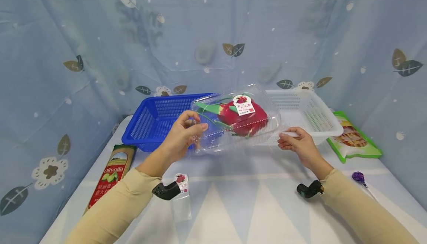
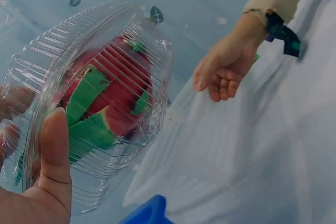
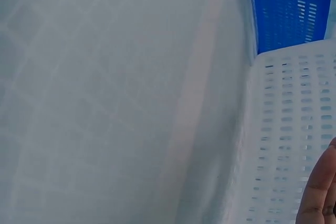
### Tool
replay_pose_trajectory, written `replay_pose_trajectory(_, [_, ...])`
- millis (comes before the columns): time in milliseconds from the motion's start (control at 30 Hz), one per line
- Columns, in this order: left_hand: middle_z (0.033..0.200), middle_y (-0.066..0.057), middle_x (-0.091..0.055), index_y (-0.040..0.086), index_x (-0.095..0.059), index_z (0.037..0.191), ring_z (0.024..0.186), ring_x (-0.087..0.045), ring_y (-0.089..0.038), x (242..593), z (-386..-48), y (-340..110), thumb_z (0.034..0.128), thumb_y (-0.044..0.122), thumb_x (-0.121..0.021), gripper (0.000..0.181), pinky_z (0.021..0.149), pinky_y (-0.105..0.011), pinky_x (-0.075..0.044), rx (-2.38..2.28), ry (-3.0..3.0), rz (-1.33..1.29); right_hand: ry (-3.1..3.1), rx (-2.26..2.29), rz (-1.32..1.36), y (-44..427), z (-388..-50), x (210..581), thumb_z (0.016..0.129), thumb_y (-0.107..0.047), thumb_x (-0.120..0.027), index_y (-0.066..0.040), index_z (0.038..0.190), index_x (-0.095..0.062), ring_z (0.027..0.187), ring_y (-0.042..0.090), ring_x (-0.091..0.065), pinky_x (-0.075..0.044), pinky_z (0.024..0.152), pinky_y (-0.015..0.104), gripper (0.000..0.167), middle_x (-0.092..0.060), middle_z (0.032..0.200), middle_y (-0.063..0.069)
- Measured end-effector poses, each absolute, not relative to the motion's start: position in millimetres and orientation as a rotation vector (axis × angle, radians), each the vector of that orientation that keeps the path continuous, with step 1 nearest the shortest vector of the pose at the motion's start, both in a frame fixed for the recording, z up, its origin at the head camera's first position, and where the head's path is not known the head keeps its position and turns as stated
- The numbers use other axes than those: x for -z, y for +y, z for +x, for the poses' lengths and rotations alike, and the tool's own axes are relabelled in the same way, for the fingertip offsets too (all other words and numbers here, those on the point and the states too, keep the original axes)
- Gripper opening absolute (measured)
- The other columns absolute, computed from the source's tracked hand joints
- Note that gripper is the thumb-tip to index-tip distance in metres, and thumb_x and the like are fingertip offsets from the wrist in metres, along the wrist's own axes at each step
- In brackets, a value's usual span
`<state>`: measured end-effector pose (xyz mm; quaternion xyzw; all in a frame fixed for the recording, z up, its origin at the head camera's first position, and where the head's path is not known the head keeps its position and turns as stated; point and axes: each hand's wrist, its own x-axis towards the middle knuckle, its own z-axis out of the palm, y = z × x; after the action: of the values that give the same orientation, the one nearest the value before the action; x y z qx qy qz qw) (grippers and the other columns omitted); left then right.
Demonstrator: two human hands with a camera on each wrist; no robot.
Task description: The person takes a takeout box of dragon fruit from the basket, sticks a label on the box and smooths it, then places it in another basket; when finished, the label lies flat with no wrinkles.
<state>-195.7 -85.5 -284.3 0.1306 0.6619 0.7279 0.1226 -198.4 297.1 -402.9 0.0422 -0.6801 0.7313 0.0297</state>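
My left hand (image 1: 181, 134) grips the left end of a clear plastic clamshell box (image 1: 208, 140), thumb on one side and fingers on the other. Inside lies a red dragon fruit (image 1: 257, 120) with green scales, seen through the ribbed plastic (image 2: 113, 87). A white label (image 1: 245, 107) with a fruit picture is on the box. The box is tilted above the two baskets' front rims. My right hand (image 1: 300, 146) hovers near the box's right end; in the left wrist view that hand (image 2: 231, 69) is apart from it, fingers loosely curled around nothing.
Behind the box stand a blue basket (image 1: 140, 125) and a white basket (image 1: 321, 118). A pasta pack (image 1: 110, 175) lies left, a green food bag (image 1: 355, 136) right. A purple lollipop (image 1: 359, 177) lies near the right sleeve, and a clear strip with a fruit label (image 1: 182, 203) lies in front.
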Motion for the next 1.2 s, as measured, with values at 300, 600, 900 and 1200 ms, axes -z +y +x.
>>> replay_pose_trajectory(300, [0.086,-0.001,-0.052,0.021,-0.047,0.100,0.057,-0.048,-0.011,273.3,-244.4,-60.5,0.0935,0.011,-0.063,0.020,0.049,-0.025,-0.048,-2.118,1.909,0.450,-2.142,-2.263,0.093,297.1,-200.9,403.9,0.096,-0.016,-0.065,-0.012,0.107,-0.052,0.072,0.010,-0.073,-0.060,0.069,0.025,0.017,-0.076,0.081,-0.005])
replay_pose_trajectory(600, [0.093,-0.004,-0.053,0.021,-0.049,0.098,0.052,-0.046,-0.012,275.9,-285.1,-16.0,0.0927,0.015,-0.067,0.020,0.050,-0.025,-0.046,-2.109,1.877,0.399,-2.175,-2.251,0.026,298.1,-199.9,404.6,0.095,-0.019,-0.067,-0.010,0.109,-0.050,0.073,0.011,-0.073,-0.060,0.071,0.026,0.024,-0.076,0.081,-0.005])
replay_pose_trajectory(900, [0.088,-0.001,-0.062,0.021,-0.049,0.096,0.048,-0.043,-0.012,283.1,-322.5,18.4,0.0921,0.012,-0.068,0.022,0.049,-0.027,-0.045,-2.055,1.856,0.456,-2.202,-2.225,0.022,297.4,-201.0,401.4,0.095,-0.020,-0.066,-0.010,0.110,-0.051,0.074,0.010,-0.073,-0.060,0.072,0.027,0.023,-0.076,0.081,-0.006])
replay_pose_trajectory(1200, [0.094,-0.007,-0.062,0.021,-0.049,0.093,0.046,-0.044,-0.014,294.2,-352.9,49.1,0.0921,0.012,-0.068,0.021,0.050,-0.027,-0.045,-1.954,1.885,0.503,-2.204,-2.220,0.010,299.7,-200.4,401.2,0.095,-0.022,-0.067,-0.011,0.111,-0.052,0.075,0.010,-0.073,-0.060,0.073,0.027,0.024,-0.076,0.082,-0.005])
